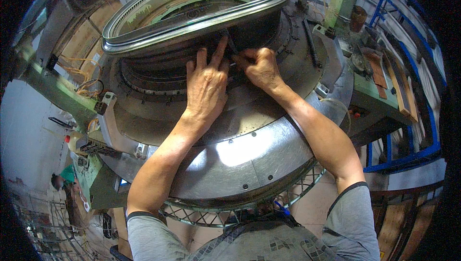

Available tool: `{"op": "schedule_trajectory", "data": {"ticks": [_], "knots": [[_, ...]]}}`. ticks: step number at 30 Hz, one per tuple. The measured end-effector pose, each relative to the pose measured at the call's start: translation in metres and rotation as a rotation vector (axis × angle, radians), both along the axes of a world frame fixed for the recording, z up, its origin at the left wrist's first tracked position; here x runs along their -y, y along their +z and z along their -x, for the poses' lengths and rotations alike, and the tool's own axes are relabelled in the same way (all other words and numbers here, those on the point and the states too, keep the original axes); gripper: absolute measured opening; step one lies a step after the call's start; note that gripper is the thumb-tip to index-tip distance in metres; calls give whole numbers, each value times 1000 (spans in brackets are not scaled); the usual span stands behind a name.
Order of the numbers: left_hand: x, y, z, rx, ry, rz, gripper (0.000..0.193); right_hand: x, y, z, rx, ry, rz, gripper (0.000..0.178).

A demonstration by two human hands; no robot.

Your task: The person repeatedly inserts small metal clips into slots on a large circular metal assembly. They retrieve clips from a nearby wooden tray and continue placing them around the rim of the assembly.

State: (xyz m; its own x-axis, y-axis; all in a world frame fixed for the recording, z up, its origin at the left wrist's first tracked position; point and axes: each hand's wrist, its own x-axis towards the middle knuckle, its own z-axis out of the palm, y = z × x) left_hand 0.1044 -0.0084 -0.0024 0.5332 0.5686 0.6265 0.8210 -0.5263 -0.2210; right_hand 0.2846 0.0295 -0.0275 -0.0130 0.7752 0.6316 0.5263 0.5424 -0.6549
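A large round machine, much like a circular knitting machine, stands before me with a bright metal ring (197,26) on top. My left hand (207,85) reaches under the ring's near edge, fingers stretched and spread against the dark drum below. Beside it on the right, my right hand (261,68) is closed in a pinch. From its fingertips a thin dark strip (231,43) runs up toward the underside of the ring, close to my left forefinger. Shadow hides the strip's ends and its exact kind.
A wide polished metal rim (230,157) curves under my forearms. Metal brackets (111,121) stand on both sides. A black rod (311,43) lies on the machine's right. Further right are a green side bench (372,90) and a blue frame (413,157). Orange cables (86,85) hang at left.
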Motion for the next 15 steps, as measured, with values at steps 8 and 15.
{"op": "schedule_trajectory", "data": {"ticks": [8,15], "knots": [[-3,3,-1,-37,-18,-32,35,-2,-2,2,-2,-7,-3,21],[2,14,0,-114,20,76,24,1,-2,5,16,-81,-15,18]]}}
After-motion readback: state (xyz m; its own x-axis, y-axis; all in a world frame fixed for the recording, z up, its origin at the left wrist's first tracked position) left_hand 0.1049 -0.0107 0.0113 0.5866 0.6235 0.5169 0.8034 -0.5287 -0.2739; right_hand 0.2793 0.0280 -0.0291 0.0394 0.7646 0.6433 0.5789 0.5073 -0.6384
